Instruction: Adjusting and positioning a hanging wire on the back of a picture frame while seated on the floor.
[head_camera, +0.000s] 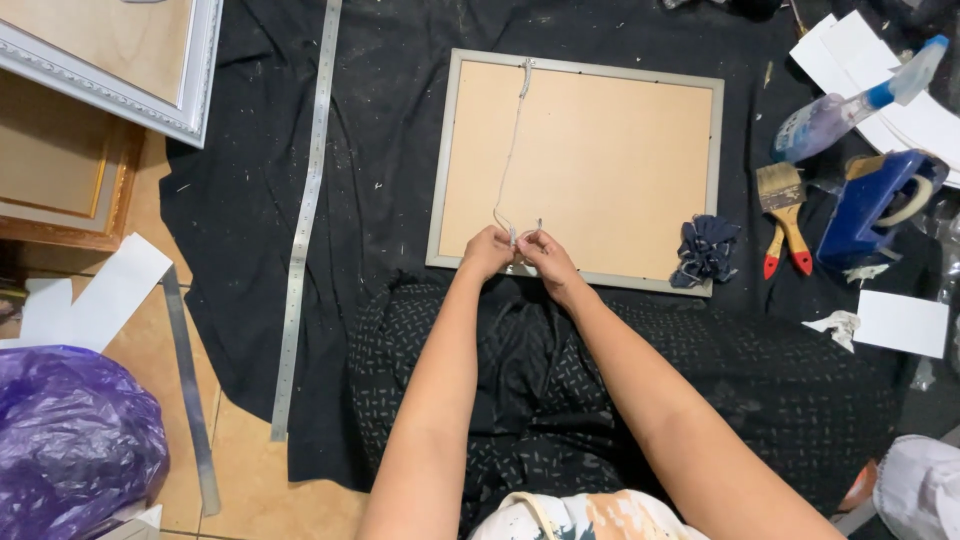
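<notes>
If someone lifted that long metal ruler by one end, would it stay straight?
Probably not quite. The metal ruler looks very long and thin, so it would likely sag and wobble. It lies flat on the black cloth, so it should slide rather than roll.

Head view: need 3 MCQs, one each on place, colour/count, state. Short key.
1. Where is the long metal ruler?
A. left of the picture frame
B. on the frame
C. right of the paintbrush

2. What colour is the tape dispenser?
A. red
B. blue
C. green

3. What are the hands doing?
A. resting apart
B. both pinching the string at the frame's near edge
C. holding the spray bottle

Key: 1 A, the ruler lies on black cloth left of the frame. 2 B, its body is blue. 3 B, left hand and right hand meet on the string.
</notes>
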